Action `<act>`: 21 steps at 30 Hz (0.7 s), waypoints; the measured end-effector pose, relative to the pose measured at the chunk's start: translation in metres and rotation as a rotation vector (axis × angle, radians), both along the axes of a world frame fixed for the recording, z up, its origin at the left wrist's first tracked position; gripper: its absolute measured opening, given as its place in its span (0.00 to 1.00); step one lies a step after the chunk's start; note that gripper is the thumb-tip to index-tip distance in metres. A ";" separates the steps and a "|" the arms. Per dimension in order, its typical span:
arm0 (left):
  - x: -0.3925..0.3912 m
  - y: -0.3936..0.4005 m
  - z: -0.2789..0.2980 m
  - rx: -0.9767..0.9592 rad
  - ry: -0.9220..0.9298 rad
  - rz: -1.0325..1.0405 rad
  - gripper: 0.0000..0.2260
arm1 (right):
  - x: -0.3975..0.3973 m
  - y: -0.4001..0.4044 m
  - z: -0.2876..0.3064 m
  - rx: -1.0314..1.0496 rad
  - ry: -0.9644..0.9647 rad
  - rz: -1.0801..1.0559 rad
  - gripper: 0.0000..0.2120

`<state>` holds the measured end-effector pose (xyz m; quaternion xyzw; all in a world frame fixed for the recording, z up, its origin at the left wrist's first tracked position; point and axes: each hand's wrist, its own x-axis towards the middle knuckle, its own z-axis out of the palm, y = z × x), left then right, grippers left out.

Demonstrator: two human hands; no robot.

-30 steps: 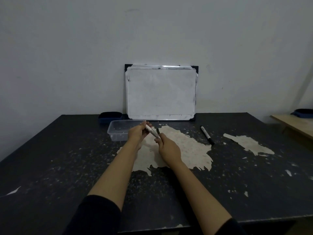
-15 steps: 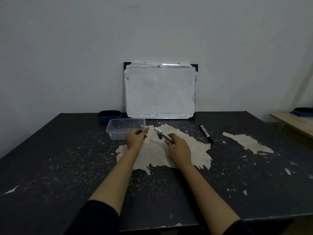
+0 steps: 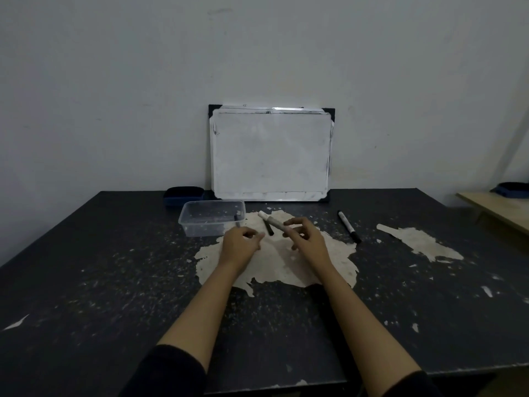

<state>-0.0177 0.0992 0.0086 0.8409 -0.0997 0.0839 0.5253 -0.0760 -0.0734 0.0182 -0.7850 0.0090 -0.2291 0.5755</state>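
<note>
My right hand [image 3: 305, 239] pinches the near end of a white marker [image 3: 272, 221], which points up and left over the pale worn patch [image 3: 337, 262] of the black table [image 3: 114, 282]. My left hand [image 3: 240, 243] sits just left of it, apart from the marker, fingers curled round a small dark cap [image 3: 237, 220] that sticks up in front of the clear plastic container [image 3: 200, 224]. A short black pen [image 3: 268, 228] lies on the table under the white marker.
A small whiteboard [image 3: 272, 153] leans on the wall at the table's back. A dark blue eraser [image 3: 183, 194] lies behind the container. Another black-and-white marker [image 3: 348, 226] lies to the right. A wooden side table [image 3: 498, 210] stands at far right.
Both hands held the marker together a second ago. They have since drawn apart, the right hand keeping the marker and the left moving away with the dark cap.
</note>
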 end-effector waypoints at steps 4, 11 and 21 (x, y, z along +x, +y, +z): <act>0.012 -0.002 0.012 -0.593 0.321 0.023 0.14 | 0.002 0.001 0.020 0.131 -0.091 -0.019 0.09; 0.002 0.002 0.027 -1.064 0.644 -0.268 0.18 | 0.016 0.011 0.059 0.028 -0.158 -0.041 0.13; -0.007 0.020 0.021 -0.967 0.818 -0.480 0.16 | 0.024 0.016 0.080 0.118 -0.166 -0.130 0.17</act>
